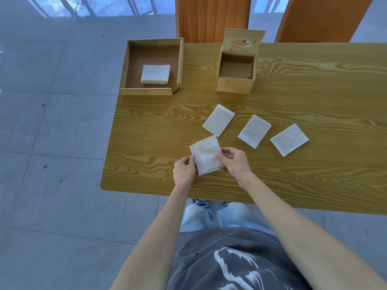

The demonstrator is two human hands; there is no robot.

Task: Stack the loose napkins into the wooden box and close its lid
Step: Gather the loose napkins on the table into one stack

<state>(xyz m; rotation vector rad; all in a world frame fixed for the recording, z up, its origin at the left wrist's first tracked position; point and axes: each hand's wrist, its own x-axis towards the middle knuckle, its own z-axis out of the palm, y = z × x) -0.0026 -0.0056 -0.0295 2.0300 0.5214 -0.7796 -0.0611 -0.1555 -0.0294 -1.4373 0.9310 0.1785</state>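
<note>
Two white folded napkins [206, 155] overlap near the table's front edge. My left hand [184, 171] pinches their left side and my right hand [233, 162] pinches their right side. Three more loose napkins lie flat further right: one [218, 119], another [254, 130] and a third [289, 139]. The wooden box [235, 84] stands at the back, its hinged lid [243, 41] with an oval slot raised upright. Inside the box I see only a brown bottom.
A shallow wooden tray [146, 92] sits at the back left corner and holds a small stack of napkins [155, 74]. Two orange chairs [213, 17] stand behind the table [146, 143]. The table's left edge drops to a tiled floor.
</note>
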